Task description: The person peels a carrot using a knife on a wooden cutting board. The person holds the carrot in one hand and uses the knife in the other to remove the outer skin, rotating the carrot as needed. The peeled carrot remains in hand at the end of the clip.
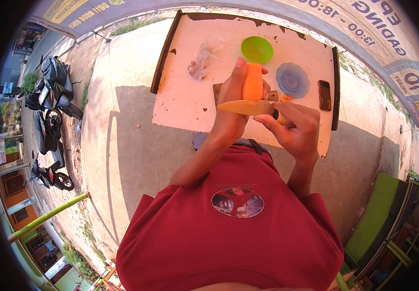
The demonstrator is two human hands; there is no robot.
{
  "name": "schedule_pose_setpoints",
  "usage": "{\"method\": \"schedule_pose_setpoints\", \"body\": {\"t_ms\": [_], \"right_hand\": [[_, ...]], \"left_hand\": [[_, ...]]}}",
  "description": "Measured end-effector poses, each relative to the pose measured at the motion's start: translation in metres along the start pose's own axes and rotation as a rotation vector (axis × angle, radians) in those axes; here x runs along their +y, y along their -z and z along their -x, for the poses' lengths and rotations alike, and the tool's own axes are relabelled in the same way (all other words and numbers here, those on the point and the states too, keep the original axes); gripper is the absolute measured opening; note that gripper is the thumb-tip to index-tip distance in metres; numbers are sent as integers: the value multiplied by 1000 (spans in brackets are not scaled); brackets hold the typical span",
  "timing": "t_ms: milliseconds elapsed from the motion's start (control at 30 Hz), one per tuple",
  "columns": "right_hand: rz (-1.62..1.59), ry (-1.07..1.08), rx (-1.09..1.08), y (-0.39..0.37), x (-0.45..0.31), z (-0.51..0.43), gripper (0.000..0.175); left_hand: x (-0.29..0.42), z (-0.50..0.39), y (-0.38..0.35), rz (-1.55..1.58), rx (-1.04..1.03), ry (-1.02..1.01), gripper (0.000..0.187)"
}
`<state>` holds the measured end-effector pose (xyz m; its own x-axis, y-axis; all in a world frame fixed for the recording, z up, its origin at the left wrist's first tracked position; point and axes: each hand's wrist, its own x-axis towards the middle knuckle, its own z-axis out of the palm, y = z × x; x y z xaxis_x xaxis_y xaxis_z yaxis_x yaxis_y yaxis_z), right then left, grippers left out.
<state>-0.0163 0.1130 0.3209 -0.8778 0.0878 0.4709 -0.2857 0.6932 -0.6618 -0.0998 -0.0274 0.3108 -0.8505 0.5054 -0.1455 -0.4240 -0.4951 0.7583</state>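
My left hand (233,85) holds a thick orange piece of carrot (253,82) upright above the table. In my right hand (296,123) is a kitchen knife (247,107), its blade pointing left across the lower end of the carrot. Beneath my hands lies a wooden cutting board (217,91), mostly hidden. Small orange pieces (286,98) lie beside the board, near the rim of a scalloped blue-grey plate (293,80). Beyond my left hand stands a green bowl (257,49). A clear plastic bag (204,60) with small contents rests at the left.
The white table (180,105) has chipped paint and dark raised side edges. A smartphone (324,95) lies near its right edge. Printed banners hang beyond the table. Motorcycles (55,94) stand far left, and a green bench-like surface (376,214) is at lower right.
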Motion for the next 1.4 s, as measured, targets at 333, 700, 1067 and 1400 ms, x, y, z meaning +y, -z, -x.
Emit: {"method": "schedule_pose_setpoints", "body": {"t_ms": [333,700,1067,1400], "right_hand": [[27,-11,35,-2,2,2,35],[52,-88,34,8,9,-1,36],[-31,-20,-60,4,-1,2,36],[2,-37,-14,4,3,0,33]], "left_hand": [[3,3,0,-37,4,-16,64],[6,8,4,-34,7,28,59],[0,5,0,-100,-25,52,64],[-6,6,3,-73,14,48,63]]}}
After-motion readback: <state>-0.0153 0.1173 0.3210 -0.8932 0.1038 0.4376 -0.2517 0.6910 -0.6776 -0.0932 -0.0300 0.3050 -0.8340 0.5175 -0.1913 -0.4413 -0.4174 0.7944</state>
